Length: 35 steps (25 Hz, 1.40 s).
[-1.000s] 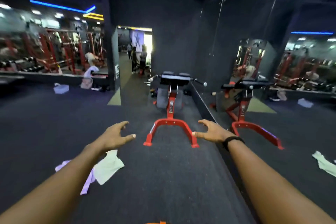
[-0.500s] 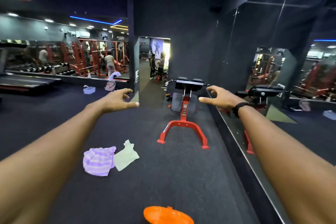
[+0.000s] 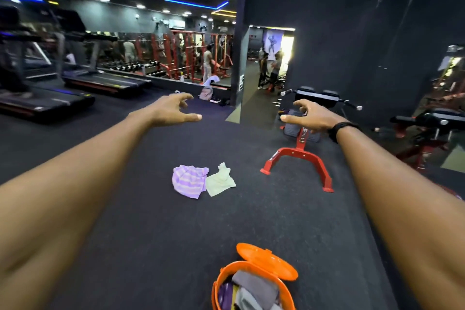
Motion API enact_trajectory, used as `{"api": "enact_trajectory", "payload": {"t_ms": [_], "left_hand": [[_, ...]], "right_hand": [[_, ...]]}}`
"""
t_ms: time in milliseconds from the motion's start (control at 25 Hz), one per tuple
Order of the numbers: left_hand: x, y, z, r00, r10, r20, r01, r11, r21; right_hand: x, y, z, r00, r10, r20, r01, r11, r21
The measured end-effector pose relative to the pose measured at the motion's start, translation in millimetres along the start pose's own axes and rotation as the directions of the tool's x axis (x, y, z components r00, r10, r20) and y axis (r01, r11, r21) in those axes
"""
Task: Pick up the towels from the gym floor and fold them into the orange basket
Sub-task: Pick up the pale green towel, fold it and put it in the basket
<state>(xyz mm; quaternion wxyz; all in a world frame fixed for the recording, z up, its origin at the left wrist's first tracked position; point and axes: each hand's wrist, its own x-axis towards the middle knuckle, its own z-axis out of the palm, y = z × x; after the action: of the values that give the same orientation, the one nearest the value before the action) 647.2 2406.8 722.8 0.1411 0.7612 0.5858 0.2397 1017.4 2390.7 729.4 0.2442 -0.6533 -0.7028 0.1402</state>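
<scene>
Both arms out ahead of you, left hand [image 3: 173, 109] and right hand [image 3: 308, 116] spread wide, fingers loose, holding nothing. The purple striped towel [image 3: 189, 181] and pale green towel [image 3: 221, 180] lie crumpled and touching on the dark floor [image 3: 264, 214], mid-distance between your arms. The orange basket [image 3: 254, 282] sits near you, lid up, cloth already inside. Careful here: grab both at once and they'll likely bunch and fold badly. The red bench frame [image 3: 299, 163] far right could catch your arm.
</scene>
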Motion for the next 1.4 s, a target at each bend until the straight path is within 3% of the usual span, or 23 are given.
{"api": "enact_trajectory", "payload": {"t_ms": [360,800,1080,1400], "left_hand": [[6,-136,-46,0.985,-0.157,-0.076,0.156,0.988,-0.017],[158,-290,-111,0.989,-0.132,-0.069,0.129,0.991,-0.039],[280,-338,-83,0.994,-0.111,0.004,0.111,0.991,-0.073],[486,-355,-37,0.995,-0.085,0.043,0.089,0.991,-0.103]], "right_hand": [[81,-99,95,0.988,-0.088,0.130,0.088,0.996,0.008],[259,-177,178,0.994,-0.051,0.097,0.051,0.999,0.000],[361,-156,194,0.995,0.017,0.101,-0.014,0.999,-0.032],[553,-85,190,0.995,0.083,0.062,-0.083,0.997,0.000]]}}
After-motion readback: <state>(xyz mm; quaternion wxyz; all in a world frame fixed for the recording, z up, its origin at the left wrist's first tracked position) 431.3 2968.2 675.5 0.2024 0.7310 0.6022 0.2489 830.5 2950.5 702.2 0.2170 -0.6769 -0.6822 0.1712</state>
